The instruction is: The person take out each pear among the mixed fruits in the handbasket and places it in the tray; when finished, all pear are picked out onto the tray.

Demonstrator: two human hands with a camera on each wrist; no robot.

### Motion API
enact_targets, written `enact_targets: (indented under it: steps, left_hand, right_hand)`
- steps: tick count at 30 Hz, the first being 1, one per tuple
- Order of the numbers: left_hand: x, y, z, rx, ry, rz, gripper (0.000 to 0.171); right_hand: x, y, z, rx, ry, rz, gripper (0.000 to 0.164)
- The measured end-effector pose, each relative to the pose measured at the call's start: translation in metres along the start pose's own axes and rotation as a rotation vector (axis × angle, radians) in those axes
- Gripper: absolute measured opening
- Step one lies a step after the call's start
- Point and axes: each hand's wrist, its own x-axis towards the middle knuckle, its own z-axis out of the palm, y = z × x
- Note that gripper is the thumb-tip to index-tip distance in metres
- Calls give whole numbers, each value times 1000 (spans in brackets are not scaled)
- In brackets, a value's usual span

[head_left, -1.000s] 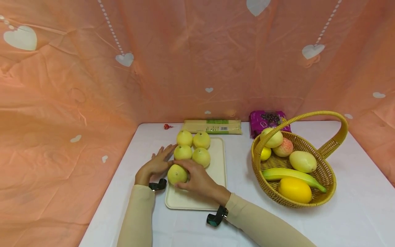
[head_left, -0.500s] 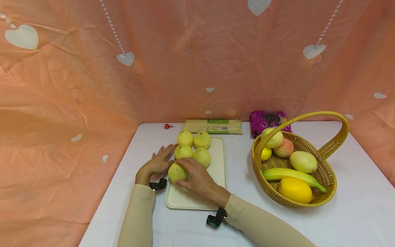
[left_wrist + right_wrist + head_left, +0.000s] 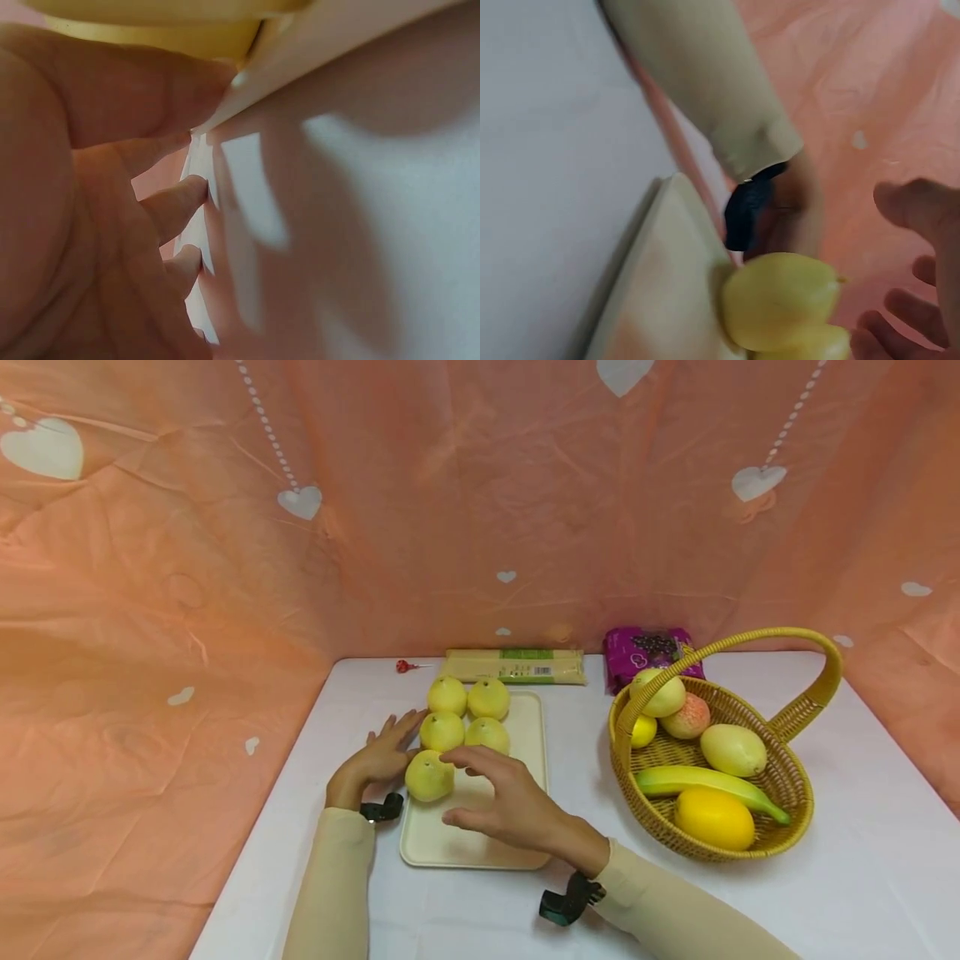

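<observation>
A cream tray (image 3: 531,727) holds several round, pale-yellow fruits that look like pears, in two columns toward its left side. The front-left pear (image 3: 429,777) sits alone in its row. My right hand (image 3: 513,797) hovers just right of it, with thumb and fingers spread and nothing held. In the right wrist view a gap shows between this hand (image 3: 919,277) and the pear (image 3: 780,300). My left hand (image 3: 381,758) rests along the tray's left edge, fingers extended beside the pears. The left wrist view shows its thumb (image 3: 150,94) at the tray's side, with the fingertips on the tabletop.
A wicker basket (image 3: 801,802) with a tall handle stands on the right, holding a banana (image 3: 708,783), a mango-like yellow fruit (image 3: 714,818), a peach (image 3: 687,718) and others. Behind lie a long beige packet (image 3: 513,667), a purple packet (image 3: 647,653) and a red lollipop (image 3: 405,666).
My right hand has let go of the front-left pear and drawn back to the right, its fingers opening. The pear stays on the tray. My left hand has hardly moved.
</observation>
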Motion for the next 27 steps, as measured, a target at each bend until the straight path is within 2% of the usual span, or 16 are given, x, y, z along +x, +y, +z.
enact_targets:
  steps: [7,11,19,24,27]
  left_hand:
    - [0,1,0,-15,-6,-14,72]
    - [1,0,0,-17,-7,-15,73]
    - [0,2,-1,-20,-12,-25,72]
    - [0,2,-1,-26,-5,-7,73]
    - [1,1,-1,-27,-4,2,74]
  right_hand:
    - [-34,-18,-52,200,-56,72,67]
    - [-58,-23,-86,246,-73,109,65]
    - [-99,-26,-153,169,-107,115,72]
    - [-113,-23,-191,145,-112,155,73]
    - [-118,-21,-209,82,-108,171,73]
